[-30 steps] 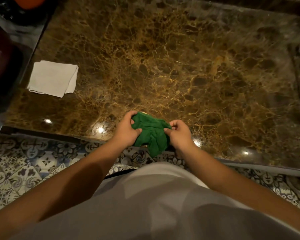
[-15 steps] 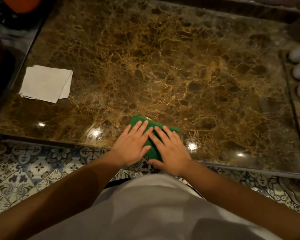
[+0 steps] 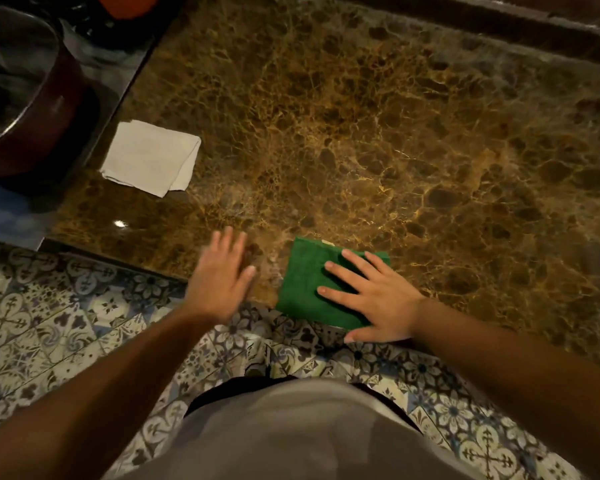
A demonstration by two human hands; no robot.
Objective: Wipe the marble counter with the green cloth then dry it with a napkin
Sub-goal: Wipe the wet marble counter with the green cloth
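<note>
Green cloth [image 3: 314, 289] lies folded under the right hand [image 3: 378, 299], fingers [image 3: 347, 271] splayed flat to press it for wiping the tabletop [image 3: 361, 133], while the left hand [image 3: 220, 275] hovers open and empty.

**Layout on the counter**

Cloth [image 3: 305, 285] folded flat at the near edge of the counter [image 3: 378, 140], slightly right of centre. Right hand [image 3: 378, 299] spread flat on the cloth's right half, palm reaching over the near edge. Left hand [image 3: 222, 275] just left of the cloth, apart from it, fingers spread, over the near edge; cannot tell whether touching the surface. Napkin [image 3: 151, 157] folded on the counter's left side, farther than both hands, well apart from the cloth. Bowl [image 3: 18, 84] left of the counter, beyond the napkin. Tiled floor [image 3: 49, 323] below the near edge, under both forearms.
</note>
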